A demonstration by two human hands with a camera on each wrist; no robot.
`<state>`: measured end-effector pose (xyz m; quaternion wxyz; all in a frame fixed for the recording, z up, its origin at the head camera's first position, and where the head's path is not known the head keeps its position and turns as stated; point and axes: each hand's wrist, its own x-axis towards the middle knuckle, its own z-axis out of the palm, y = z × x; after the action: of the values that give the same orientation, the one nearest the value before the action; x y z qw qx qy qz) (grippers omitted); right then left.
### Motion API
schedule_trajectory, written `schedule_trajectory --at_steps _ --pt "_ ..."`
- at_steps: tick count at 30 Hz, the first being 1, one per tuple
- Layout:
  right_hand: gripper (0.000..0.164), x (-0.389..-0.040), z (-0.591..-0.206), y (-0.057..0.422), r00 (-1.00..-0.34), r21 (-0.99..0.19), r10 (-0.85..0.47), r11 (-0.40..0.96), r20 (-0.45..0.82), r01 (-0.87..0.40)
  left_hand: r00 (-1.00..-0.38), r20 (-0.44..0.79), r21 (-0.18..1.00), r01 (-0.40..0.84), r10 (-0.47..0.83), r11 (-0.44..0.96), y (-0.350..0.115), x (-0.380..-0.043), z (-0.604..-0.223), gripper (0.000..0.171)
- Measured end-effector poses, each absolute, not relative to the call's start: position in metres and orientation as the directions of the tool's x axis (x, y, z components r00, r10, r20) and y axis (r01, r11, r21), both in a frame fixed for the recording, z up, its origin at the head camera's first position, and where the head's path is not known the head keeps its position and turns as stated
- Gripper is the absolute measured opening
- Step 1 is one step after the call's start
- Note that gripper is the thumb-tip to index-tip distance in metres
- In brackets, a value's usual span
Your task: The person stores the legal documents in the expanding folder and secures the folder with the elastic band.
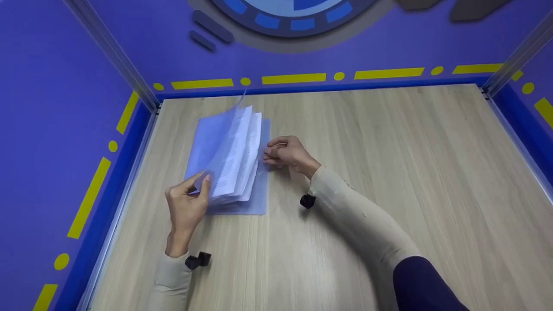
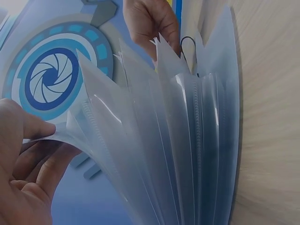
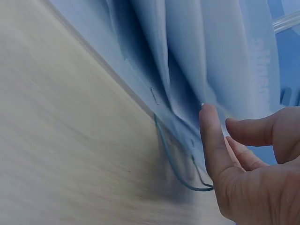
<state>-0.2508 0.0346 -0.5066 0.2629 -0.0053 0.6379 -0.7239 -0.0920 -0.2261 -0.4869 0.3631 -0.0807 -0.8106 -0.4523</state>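
Note:
A translucent pocket folder (image 1: 263, 203) stands fanned partly open on the table, with white printed sheets (image 1: 235, 155) in its clear sleeves. At its near left side, my left hand (image 1: 185, 205) pinches the bendy edge of the raised cover between thumb and fingers. My right hand (image 1: 290, 153) is at the folder's right edge. In the right wrist view, its thumb and fingers are apart, with a fingertip (image 3: 208, 115) by the sleeve edges; whether it touches them is unclear. A thin elastic cord (image 3: 178, 177) loops from the folder's edge and passes partly behind that hand.
The folder lies on the left part of a wood-grain table (image 1: 367, 142). Blue panels with yellow dashes (image 1: 293, 78) close off the back and both sides. Metal posts (image 1: 116, 56) stand at the back corners. A small black block (image 1: 307, 201) sits by the right wrist.

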Motion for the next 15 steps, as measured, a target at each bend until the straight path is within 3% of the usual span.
schedule_trajectory --at_steps 15 --pt "0.032 -0.238 -0.487 0.055 -0.893 -0.973 -0.388 0.073 -0.229 0.218 -0.769 0.631 0.679 0.480 -0.107 0.556 -0.213 -0.093 -0.496 0.017"
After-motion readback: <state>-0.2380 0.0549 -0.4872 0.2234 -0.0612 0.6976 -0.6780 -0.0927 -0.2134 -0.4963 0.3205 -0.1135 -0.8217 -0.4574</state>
